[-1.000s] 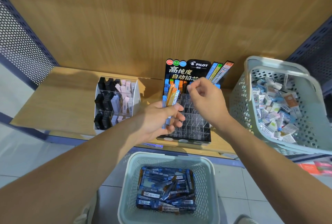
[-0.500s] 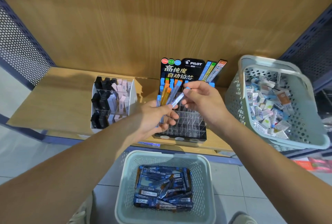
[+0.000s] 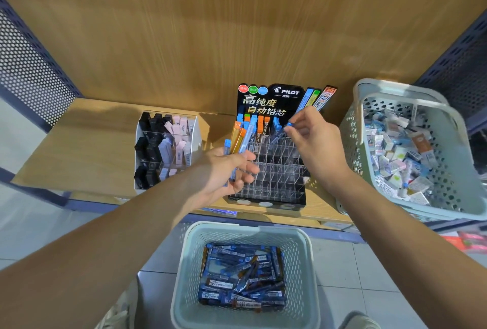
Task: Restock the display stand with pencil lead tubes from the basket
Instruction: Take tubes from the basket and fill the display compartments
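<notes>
A: Hands first. What are they doing?

B: The left hand (image 3: 229,167) has its grip clenched around a bunch of pencil lead tubes (image 3: 238,138), orange and blue ones, fanned upward in front of the display stand (image 3: 271,170). The right hand (image 3: 313,138) pinches a single blue-capped tube (image 3: 280,134) between thumb and fingertips, tilted, with its lower end over the back rows of the stand.

A: Is that tube seated in a slot?

B: I cannot tell; its lower end is among the clear dividers near the tubes already standing there.

A: How does the stand look?

B: Black card at the back with white lettering, a clear grid of compartments in front. Only the rear rows hold upright tubes with blue, orange and green caps; the front rows show bare dividers.

A: And the supply?

B: A pale green basket (image 3: 184,276) sits on the floor just below the shelf edge, between the two forearms, with a heap of blue tubes lying crosswise inside.

A: Anything else on the shelf (image 3: 92,144)?

B: A white organiser (image 3: 196,131) left of the stand holds black, pink and lilac items. To the right, a larger perforated basket (image 3: 350,131) is full of small mixed packets.
</notes>
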